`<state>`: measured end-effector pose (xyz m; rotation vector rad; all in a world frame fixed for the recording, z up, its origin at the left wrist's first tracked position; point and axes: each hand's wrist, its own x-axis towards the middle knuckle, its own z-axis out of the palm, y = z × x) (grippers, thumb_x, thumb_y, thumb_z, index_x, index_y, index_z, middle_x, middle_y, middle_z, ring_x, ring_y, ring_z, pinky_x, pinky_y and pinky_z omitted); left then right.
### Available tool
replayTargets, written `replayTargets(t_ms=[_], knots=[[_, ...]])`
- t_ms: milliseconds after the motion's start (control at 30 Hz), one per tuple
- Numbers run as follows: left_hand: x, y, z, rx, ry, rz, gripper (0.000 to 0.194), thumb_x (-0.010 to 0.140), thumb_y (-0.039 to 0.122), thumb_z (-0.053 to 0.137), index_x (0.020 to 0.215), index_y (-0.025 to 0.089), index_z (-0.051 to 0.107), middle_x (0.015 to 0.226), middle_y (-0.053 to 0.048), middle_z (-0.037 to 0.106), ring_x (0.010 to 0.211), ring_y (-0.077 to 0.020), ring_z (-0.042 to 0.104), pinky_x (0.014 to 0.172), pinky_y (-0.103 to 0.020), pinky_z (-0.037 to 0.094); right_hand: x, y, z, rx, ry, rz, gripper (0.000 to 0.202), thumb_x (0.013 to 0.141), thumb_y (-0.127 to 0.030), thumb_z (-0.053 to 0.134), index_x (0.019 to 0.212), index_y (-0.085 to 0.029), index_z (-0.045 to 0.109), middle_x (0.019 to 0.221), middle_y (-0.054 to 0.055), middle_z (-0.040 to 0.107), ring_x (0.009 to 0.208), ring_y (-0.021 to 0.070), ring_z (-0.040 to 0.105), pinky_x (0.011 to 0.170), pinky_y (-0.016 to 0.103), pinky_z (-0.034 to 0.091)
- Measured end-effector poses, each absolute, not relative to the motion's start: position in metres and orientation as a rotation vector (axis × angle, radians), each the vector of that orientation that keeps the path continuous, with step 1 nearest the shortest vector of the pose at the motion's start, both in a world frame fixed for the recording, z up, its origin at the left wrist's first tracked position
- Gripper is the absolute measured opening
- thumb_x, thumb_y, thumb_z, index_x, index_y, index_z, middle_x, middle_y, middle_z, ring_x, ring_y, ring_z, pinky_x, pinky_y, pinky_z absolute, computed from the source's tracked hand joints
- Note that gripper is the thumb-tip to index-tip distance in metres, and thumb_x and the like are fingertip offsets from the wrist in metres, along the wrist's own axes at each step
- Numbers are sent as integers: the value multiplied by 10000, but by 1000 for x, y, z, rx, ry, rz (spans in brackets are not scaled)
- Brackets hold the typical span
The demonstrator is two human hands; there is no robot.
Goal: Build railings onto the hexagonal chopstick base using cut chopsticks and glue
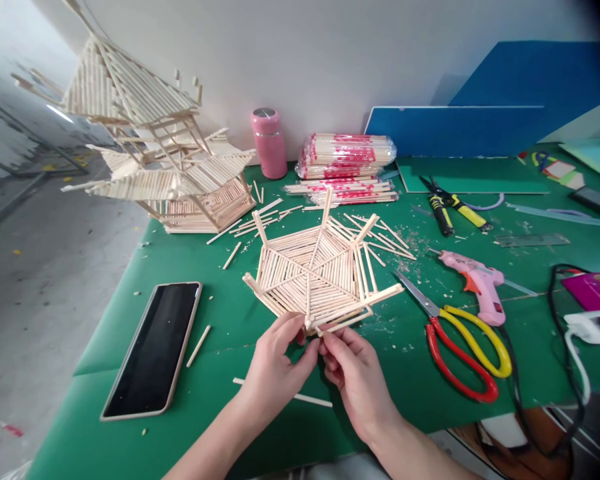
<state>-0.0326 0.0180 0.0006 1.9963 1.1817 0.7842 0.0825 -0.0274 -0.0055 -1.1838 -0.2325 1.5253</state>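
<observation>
A six-sided wooden stick frame [285, 283] lies on the green table, its floor filled with sticks in wedge-shaped sections. Short posts stand at several of its corners. At the near corner, my left hand [280, 357] is closed, thumb and fingers pinching the frame. Right beside it, my right hand [355, 373] pinches the near end of a thin wooden stick [347, 323] along the frame's front right edge. The fingertips of both hands almost meet, and they partly hide the joint. Under my left wrist lies a loose stick [313, 400].
Left stand a phone [153, 350] and a tiered stick pavilion [180, 173]. Behind are a pink flask [269, 143] and wrapped stick bundles [347, 157]. To the right lie scissors [433, 308], a pink glue gun [475, 280] with a cord, and pliers [447, 203].
</observation>
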Motion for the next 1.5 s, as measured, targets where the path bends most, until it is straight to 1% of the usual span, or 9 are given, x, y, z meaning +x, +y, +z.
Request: replayTargets(t_ms=[167, 333, 567, 800, 1000, 1233, 1500], knots=[[-32, 18, 2, 1975, 1214, 767, 93, 751, 132, 539, 824, 156, 590, 772, -33, 601, 622, -121, 557, 591, -231, 480, 84, -26, -5, -1185, -223, 1536, 203, 699, -327, 658, 647, -153, 568, 528, -66, 417, 464, 45, 291, 421, 193, 185], [-32, 18, 2, 1951, 1195, 783, 62, 761, 152, 554, 807, 155, 596, 769, -30, 592, 644, -124, 551, 610, -233, 470, 85, -25, -2, -1175, -164, 1559, 206, 673, -310, 686, 611, -158, 560, 517, -70, 407, 460, 43, 279, 413, 182, 185], [-30, 18, 4, 1856, 1154, 791, 65, 772, 151, 536, 725, 150, 580, 751, -25, 571, 647, -116, 528, 607, -221, 449, 87, -25, -2, -1201, -165, 1576, 218, 653, -314, 701, 601, -154, 563, 507, -65, 418, 458, 44, 294, 403, 172, 201], [-30, 18, 0, 1819, 1113, 802, 43, 771, 131, 532, 762, 146, 571, 770, -30, 562, 656, -112, 508, 616, -223, 440, 88, -22, 0, -1208, -125, 1604, 216, 625, -308, 709, 592, -155, 560, 500, -63, 436, 451, 40, 310, 397, 165, 204], [-30, 18, -1, 1811, 1110, 830, 54, 762, 111, 528, 751, 149, 565, 755, -24, 556, 645, -106, 502, 604, -216, 433, 88, -22, 0, -1210, -128, 1599, 202, 640, -289, 700, 597, -153, 558, 498, -63, 425, 452, 39, 299, 396, 163, 199], [-30, 18, -3, 1797, 1111, 846, 55, 753, 109, 530, 740, 151, 563, 746, -21, 553, 646, -105, 501, 600, -215, 433, 87, -24, -3, -1223, -154, 1589, 217, 668, -303, 692, 605, -154, 548, 498, -68, 411, 453, 36, 296, 401, 161, 210], [-30, 18, -4, 1780, 1085, 863, 73, 757, 103, 523, 768, 152, 576, 752, -17, 556, 639, -101, 500, 595, -213, 429, 86, -24, -1, -1229, -144, 1570, 233, 645, -311, 710, 594, -153, 546, 494, -73, 407, 443, 31, 283, 397, 163, 195]])
